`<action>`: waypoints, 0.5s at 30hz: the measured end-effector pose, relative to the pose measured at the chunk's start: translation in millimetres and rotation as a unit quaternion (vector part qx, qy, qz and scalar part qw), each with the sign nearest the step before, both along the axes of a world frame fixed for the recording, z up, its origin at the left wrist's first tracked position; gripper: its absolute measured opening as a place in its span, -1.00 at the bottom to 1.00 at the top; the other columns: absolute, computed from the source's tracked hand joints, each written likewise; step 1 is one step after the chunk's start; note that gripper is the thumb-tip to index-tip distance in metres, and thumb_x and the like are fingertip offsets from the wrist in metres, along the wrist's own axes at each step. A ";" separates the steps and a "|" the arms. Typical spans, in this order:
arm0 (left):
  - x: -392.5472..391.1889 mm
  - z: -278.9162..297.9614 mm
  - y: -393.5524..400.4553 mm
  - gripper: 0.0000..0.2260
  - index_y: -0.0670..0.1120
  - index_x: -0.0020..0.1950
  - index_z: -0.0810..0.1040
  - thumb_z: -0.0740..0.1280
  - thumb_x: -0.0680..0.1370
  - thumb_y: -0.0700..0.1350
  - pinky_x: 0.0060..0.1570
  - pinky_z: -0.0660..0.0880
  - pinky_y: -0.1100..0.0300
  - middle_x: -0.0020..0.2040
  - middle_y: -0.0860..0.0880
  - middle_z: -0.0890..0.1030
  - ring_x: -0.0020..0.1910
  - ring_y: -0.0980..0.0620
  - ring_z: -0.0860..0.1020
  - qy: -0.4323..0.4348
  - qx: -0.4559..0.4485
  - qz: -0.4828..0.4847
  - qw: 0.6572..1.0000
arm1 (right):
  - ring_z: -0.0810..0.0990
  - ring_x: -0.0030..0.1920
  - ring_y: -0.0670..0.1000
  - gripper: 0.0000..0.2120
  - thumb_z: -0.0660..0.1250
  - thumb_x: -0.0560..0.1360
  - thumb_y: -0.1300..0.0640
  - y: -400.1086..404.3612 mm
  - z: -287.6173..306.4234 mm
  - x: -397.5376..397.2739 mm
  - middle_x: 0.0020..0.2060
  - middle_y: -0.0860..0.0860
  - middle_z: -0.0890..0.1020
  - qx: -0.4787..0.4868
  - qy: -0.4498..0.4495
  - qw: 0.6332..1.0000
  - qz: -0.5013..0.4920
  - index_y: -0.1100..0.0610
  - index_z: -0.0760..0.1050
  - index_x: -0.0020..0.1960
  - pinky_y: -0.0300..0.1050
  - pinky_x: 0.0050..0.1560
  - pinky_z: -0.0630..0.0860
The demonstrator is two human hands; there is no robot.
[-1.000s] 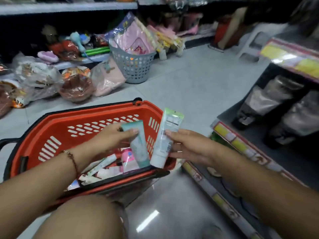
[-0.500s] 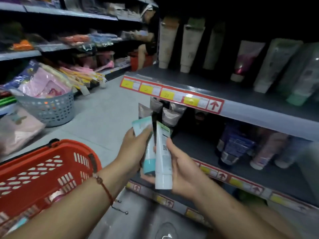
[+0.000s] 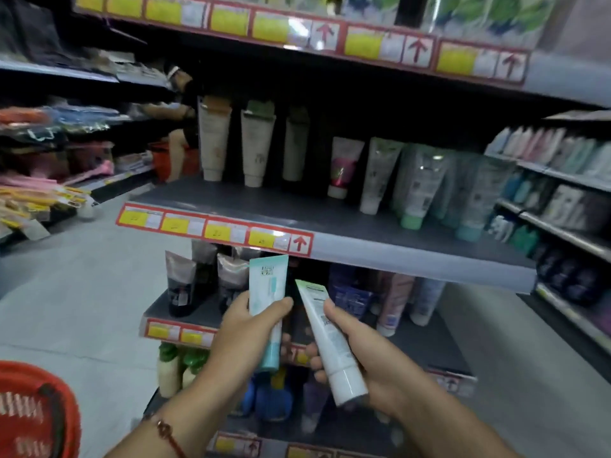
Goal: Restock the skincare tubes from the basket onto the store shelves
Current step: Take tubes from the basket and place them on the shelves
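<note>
Before the shelves (image 3: 390,249), hands (image 3: 246,328) grip tubes (image 3: 267,285).

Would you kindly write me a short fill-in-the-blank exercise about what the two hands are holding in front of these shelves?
1. The left hand grips a tube with a ____ cap pointing down.
2. The right hand grips a tube whose cap is ____.
3. The basket at the lower left is ____ in colour.
4. The arrows on the shelf label strip point ____.

Missing words: teal; white; red; up
</note>
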State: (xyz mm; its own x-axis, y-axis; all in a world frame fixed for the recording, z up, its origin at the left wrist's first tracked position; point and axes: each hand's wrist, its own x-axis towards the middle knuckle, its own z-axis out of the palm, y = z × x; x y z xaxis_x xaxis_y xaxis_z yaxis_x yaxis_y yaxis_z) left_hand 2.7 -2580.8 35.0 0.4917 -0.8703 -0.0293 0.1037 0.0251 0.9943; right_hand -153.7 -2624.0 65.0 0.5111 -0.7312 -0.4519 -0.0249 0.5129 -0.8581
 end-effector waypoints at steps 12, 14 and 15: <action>2.5 64.4 -28.8 -0.78 -0.02 0.11 0.57 0.45 0.49 -0.07 -0.40 0.55 0.14 -0.24 -0.06 0.65 -0.37 0.01 0.62 0.043 -0.082 -0.051 0.994 | 0.66 -0.13 -0.06 -0.67 0.55 0.37 0.16 -118.9 131.3 -6.8 -0.09 -0.02 0.68 -0.462 0.115 0.855 -0.204 0.10 0.55 0.09 -0.28 -0.24 0.59; 4.5 54.3 -29.2 -0.77 -0.01 0.12 0.56 0.45 0.49 -0.07 -0.38 0.56 0.14 -0.18 -0.12 0.66 -0.35 0.00 0.62 0.043 -0.065 -0.049 0.996 | 0.68 -0.06 0.05 -0.62 0.56 0.34 0.18 -146.5 123.3 6.3 -0.05 0.06 0.68 -0.434 0.114 0.865 -0.224 0.15 0.53 0.11 -0.04 -0.06 0.65; 5.1 50.6 -29.5 -0.76 0.00 0.13 0.56 0.46 0.49 -0.07 -0.35 0.56 0.13 -0.16 -0.13 0.66 -0.34 -0.01 0.63 0.043 -0.059 -0.053 0.996 | 0.67 -0.03 0.09 -0.60 0.56 0.34 0.19 -157.7 118.4 11.5 -0.05 0.08 0.68 -0.422 0.113 0.869 -0.232 0.17 0.53 0.12 0.02 -0.02 0.64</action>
